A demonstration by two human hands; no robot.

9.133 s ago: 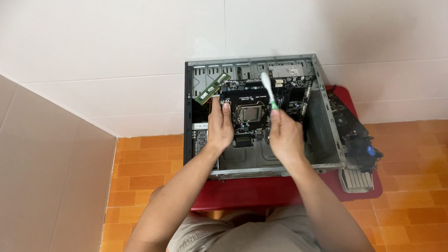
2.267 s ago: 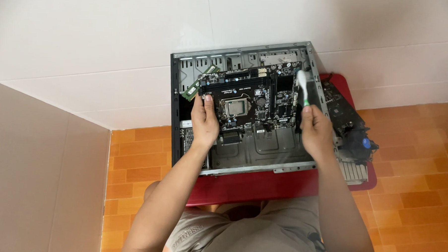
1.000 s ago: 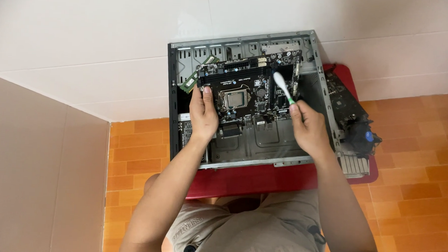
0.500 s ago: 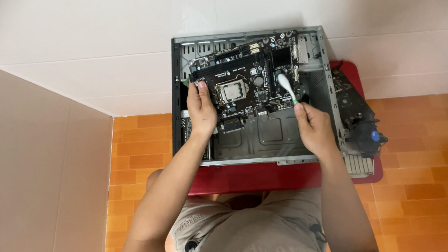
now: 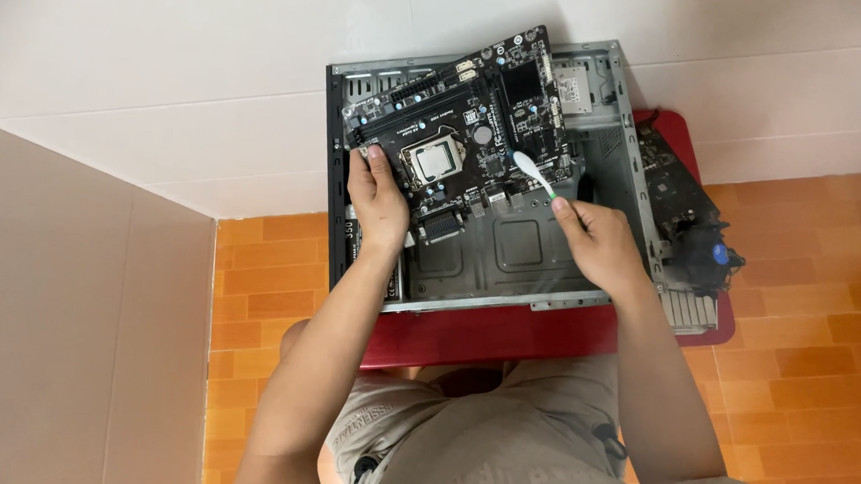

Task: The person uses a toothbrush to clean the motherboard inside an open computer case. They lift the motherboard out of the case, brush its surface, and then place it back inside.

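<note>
A black motherboard (image 5: 473,119) with a silver processor socket is tilted up out of an open grey computer case (image 5: 506,264). My left hand (image 5: 380,197) grips the board's near left edge. My right hand (image 5: 597,243) holds a white and green toothbrush (image 5: 533,174), whose head rests on the board's right part. The case lies flat on a red stool (image 5: 504,330).
A removed black card with a blue fan (image 5: 693,232) and a finned heat sink (image 5: 691,308) lie on the stool right of the case. White tiled wall stands behind, a beige panel at the left, orange floor tiles below. My knees are under the stool's near edge.
The motherboard has been lifted and tilted up out of the case by my left hand. My right hand keeps the toothbrush on the board's right side.
</note>
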